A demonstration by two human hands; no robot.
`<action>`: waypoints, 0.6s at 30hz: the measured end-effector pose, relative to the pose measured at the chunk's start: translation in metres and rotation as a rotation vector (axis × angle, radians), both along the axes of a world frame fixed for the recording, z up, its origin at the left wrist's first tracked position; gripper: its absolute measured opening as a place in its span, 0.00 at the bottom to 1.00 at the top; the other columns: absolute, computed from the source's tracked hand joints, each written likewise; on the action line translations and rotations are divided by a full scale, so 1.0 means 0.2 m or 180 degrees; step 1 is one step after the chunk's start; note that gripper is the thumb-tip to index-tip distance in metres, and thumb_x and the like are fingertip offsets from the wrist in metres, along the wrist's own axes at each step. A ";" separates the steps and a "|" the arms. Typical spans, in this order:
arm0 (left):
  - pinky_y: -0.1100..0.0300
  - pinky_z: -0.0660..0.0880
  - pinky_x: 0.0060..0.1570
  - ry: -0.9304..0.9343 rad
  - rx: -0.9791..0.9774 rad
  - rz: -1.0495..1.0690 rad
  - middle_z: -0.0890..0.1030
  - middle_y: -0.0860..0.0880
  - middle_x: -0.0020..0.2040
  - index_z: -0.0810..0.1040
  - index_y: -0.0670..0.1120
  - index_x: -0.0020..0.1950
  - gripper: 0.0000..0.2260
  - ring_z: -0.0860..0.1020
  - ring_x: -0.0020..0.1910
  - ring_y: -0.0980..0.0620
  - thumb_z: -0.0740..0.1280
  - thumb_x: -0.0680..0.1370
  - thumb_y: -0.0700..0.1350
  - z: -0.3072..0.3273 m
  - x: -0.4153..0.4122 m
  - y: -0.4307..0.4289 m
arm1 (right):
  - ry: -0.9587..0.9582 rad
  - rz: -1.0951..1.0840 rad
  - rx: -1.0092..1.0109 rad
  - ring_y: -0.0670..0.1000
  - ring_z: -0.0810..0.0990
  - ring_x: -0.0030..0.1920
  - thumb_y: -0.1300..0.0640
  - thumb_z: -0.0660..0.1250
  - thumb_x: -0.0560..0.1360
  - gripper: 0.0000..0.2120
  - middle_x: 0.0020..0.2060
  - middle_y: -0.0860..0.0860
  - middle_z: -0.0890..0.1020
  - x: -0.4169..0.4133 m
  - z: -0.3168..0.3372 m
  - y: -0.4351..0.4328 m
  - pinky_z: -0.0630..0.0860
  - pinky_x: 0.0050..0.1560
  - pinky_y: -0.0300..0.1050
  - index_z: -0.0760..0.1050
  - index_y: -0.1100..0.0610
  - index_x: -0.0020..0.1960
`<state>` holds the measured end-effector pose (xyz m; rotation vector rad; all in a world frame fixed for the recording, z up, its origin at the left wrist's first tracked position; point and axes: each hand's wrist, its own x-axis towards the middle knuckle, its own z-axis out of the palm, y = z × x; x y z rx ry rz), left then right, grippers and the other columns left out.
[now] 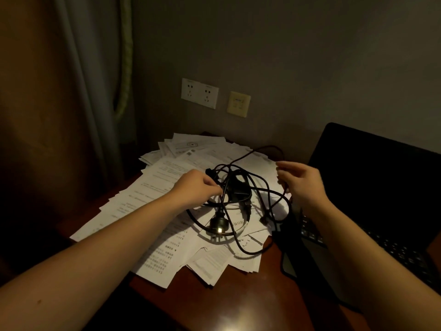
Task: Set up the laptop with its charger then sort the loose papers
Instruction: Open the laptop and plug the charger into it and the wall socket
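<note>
A tangled black charger cable [260,187] with its power brick [239,189] lies on a spread of loose white papers [167,187]. Its wall plug [218,226] rests on the papers nearer to me. My left hand [198,187] pinches a strand of the cable at the brick's left side. My right hand [300,182] is at the tangle's right edge with fingers curled; a strand runs by its fingertips, and whether they pinch it is unclear. An open black laptop [372,187] stands at the right, its keyboard [393,249] facing me.
The papers and laptop sit on a dark red-brown wooden desk [238,299]. On the grey wall behind are a white double socket [200,93] and a yellowish wall plate [238,103]. A curtain [78,91] hangs at the left.
</note>
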<state>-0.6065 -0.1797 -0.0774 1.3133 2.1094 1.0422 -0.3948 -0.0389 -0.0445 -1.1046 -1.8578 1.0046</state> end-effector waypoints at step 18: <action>0.47 0.65 0.74 0.0646 0.0102 -0.0175 0.62 0.50 0.79 0.60 0.55 0.80 0.27 0.64 0.75 0.46 0.64 0.82 0.47 0.13 -0.08 0.08 | 0.1609 -0.0069 0.0095 0.43 0.85 0.39 0.61 0.71 0.78 0.18 0.46 0.46 0.83 0.01 0.33 -0.15 0.82 0.43 0.38 0.75 0.56 0.67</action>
